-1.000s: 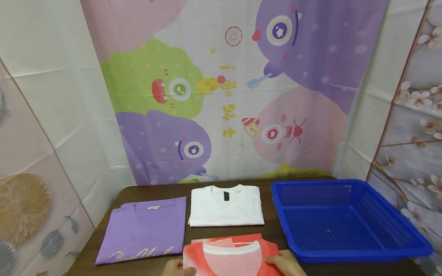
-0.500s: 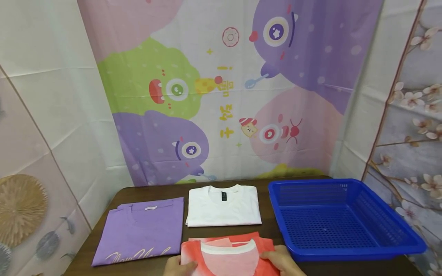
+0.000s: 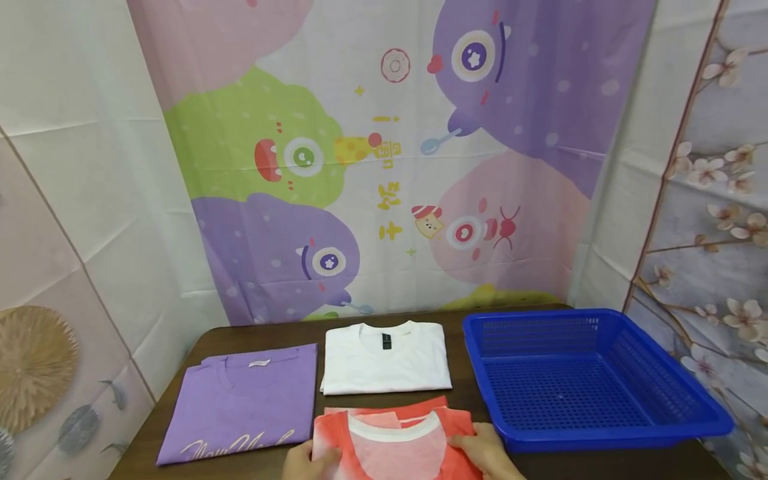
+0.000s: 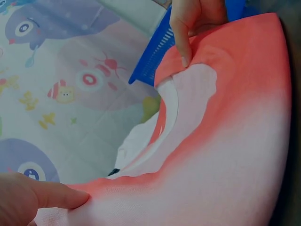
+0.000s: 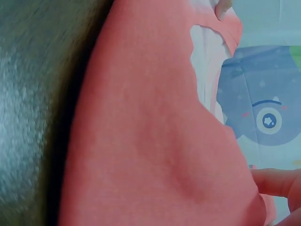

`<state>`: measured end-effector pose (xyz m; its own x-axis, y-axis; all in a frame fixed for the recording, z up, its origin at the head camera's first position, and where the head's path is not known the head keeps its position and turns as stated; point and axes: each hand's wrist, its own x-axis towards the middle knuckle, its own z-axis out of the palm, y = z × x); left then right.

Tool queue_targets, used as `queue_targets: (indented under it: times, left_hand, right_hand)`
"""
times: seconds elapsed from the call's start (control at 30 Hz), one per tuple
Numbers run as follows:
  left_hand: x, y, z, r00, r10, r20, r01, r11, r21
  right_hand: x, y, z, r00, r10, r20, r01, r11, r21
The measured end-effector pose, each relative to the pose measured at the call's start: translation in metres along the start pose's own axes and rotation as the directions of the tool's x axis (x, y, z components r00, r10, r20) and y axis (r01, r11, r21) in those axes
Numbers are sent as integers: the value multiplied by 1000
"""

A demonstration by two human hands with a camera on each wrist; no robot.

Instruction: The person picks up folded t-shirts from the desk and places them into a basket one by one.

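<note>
A red and pink T-shirt with a white neckband lies folded at the table's front edge in the head view. My left hand pinches its left shoulder, thumb on top; the left wrist view shows that thumb pressed on the cloth. On the other shoulder my right hand pinches the fabric, and its thumb shows at the cloth's edge in the right wrist view. Behind it lies a folded white T-shirt with a black neck label. A folded purple T-shirt with cream script sits to the left.
A blue plastic basket with a mesh bottom and nothing in it stands on the right of the dark wooden table. Printed curtains hang behind the table and along both sides.
The head view has shifted slightly, so everything appears a little further left. Both hands keep their grip on the red and pink T-shirt, which shows little movement.
</note>
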<state>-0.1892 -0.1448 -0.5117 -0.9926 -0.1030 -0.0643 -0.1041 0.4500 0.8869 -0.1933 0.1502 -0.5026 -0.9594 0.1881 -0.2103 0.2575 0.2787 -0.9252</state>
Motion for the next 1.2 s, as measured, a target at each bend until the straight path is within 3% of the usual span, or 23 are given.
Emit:
queue_targets:
  times: [0.3,0.53,0.87,1.07,1.2]
  left_hand:
    - [-7,5,-4,1000,2,-27,-1,1000,9]
    - [-11,10,-10,1000,0,-27,1,999,44]
    - [-18,16,-18,999,-18,-46,20,998,62]
    - [-23,20,-18,999,-4,-48,5,1000,10]
    - [-25,26,-19,996,2,-85,-5,999,-37]
  right_hand:
    - [-4,-5,1,1000,-23,-12,23,999,-32]
    - [-10,-13,0,996,-78,-37,72,989,-130]
    - [-20,-19,3,989,-141,-43,136,985,-105]
    - [-25,-24,3,984,-168,-56,158,976,-149]
    - [-27,-30,2,980,-189,-60,179,973,-144]
